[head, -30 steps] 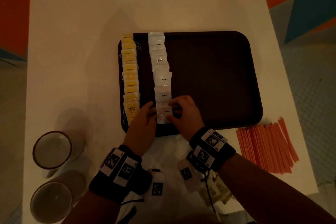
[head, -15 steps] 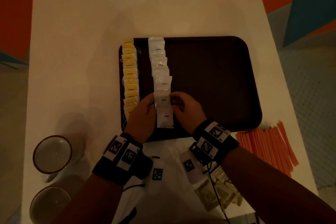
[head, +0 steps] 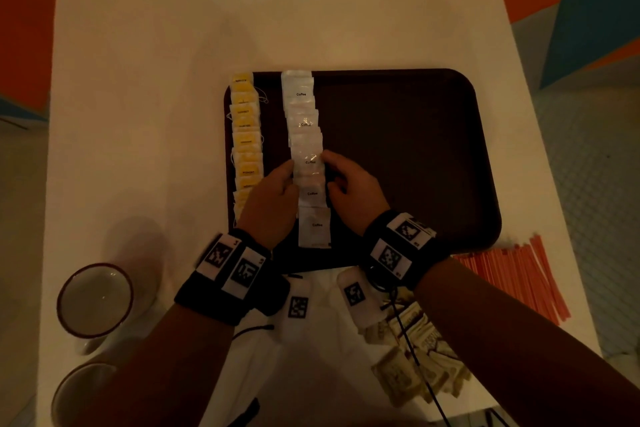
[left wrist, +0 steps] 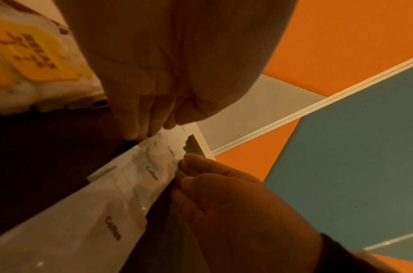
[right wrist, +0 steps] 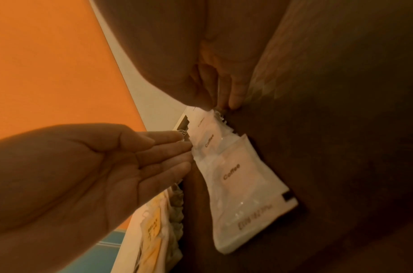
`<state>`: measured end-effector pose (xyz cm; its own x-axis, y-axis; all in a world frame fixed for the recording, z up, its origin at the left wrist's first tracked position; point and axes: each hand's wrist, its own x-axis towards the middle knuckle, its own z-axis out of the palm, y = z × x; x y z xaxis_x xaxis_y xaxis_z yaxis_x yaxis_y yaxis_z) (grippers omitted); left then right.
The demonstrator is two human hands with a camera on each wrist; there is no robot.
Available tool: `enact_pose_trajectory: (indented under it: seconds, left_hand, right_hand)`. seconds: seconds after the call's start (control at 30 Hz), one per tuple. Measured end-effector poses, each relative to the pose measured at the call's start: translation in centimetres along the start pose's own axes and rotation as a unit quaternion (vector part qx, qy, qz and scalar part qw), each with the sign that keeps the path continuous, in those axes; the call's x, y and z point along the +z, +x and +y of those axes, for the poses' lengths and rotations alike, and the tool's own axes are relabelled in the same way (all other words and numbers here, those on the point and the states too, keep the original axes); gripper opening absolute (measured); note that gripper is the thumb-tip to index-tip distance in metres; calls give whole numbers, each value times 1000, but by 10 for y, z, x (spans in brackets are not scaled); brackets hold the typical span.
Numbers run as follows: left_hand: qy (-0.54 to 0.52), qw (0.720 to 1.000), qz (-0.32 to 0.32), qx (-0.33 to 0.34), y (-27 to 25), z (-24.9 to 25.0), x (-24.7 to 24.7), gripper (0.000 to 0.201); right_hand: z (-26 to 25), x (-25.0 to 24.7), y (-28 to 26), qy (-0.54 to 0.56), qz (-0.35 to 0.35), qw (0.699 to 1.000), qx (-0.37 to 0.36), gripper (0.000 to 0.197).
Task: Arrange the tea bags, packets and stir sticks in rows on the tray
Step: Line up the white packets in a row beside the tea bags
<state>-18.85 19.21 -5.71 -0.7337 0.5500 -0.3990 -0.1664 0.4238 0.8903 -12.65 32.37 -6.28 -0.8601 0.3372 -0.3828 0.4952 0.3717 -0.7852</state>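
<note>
Between both hands (head: pixel 311 191), coffee packets (head: pixel 308 163) lie touching fingertips.

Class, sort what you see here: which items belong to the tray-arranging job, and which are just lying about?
Belong: tray, yellow tea bags, coffee packets, beige packets, orange stir sticks, both hands.
Lying about: two cups, cable.
</note>
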Motion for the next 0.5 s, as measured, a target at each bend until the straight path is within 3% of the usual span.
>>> enact_pose_trajectory:
  seconds: [0.5]
  left_hand:
    - [-13,1000,17,12,3,3,-2,40]
  right_hand:
    - [-1,-4,-6,29,-9,999,23,51]
